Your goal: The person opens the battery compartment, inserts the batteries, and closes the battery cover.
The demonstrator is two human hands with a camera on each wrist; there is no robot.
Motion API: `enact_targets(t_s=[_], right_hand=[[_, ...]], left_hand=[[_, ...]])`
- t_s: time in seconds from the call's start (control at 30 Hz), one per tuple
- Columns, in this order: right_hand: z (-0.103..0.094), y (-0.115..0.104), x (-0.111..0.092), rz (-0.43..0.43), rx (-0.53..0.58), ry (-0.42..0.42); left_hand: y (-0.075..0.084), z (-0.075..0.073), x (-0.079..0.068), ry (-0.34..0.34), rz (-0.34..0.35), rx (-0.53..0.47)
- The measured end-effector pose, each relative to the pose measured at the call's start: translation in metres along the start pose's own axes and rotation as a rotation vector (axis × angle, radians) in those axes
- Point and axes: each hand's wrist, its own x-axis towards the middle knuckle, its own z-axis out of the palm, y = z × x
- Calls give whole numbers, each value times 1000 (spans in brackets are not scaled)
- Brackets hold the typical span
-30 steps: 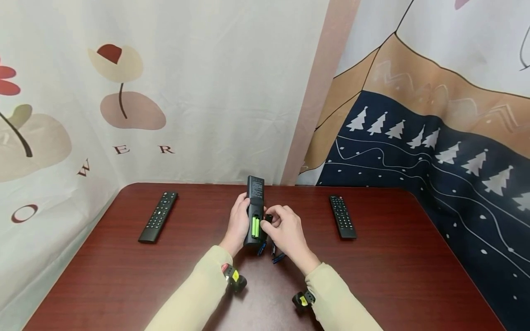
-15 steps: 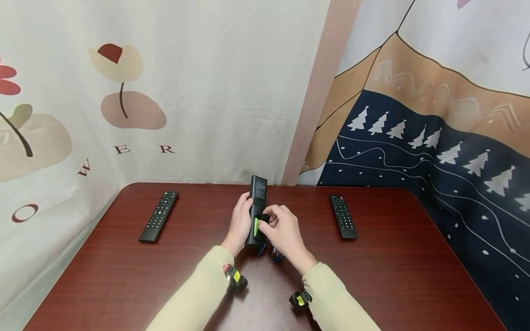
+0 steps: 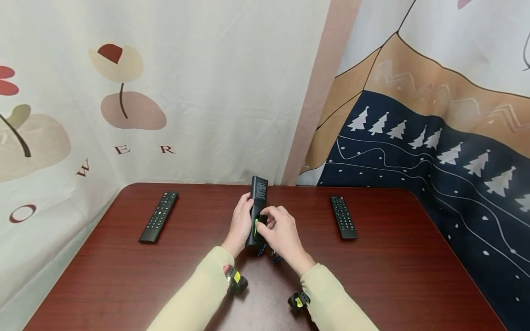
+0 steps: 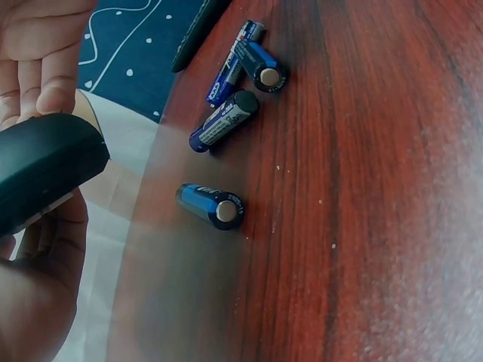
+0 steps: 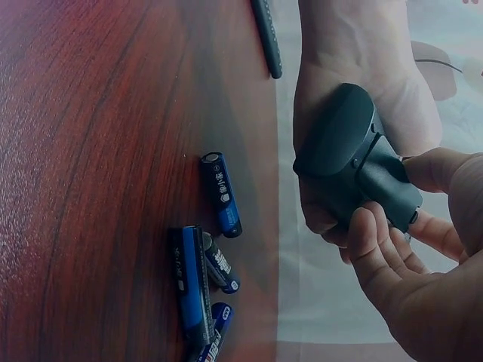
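Note:
My left hand grips a black remote control, tilted with its back toward me. A strip of green battery shows in its compartment. My right hand pinches the black battery cover between thumb and fingers. In the right wrist view, the cover lies right over the back of the remote. Seen from the head, the right fingers hide most of the cover and compartment. Several loose blue batteries lie on the table below, among them one nearest the left hand and a dark blue battery.
A second remote control lies face up on the left of the reddish-brown table. Another remote control lies face up on the right. Printed curtains hang right behind the table's far edge.
My right hand has moved left with the cover, over the remote's compartment, so less of the green batteries shows. The remote in my left hand has shifted slightly right.

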Motion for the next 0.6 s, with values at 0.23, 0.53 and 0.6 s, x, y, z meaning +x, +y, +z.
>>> enact_targets(t_s=[0.23,0.53,0.6], right_hand=[[2,1,0,-23,-12,2],[4,1,-1,-20,-25,-7],[4,1,-1,-22,-30,-9]], left_hand=[[1,0,-1,-1,6,-3],[1,-1,-1,-12,-12,-12],[1,-1,-1,-14,-12,-14]])
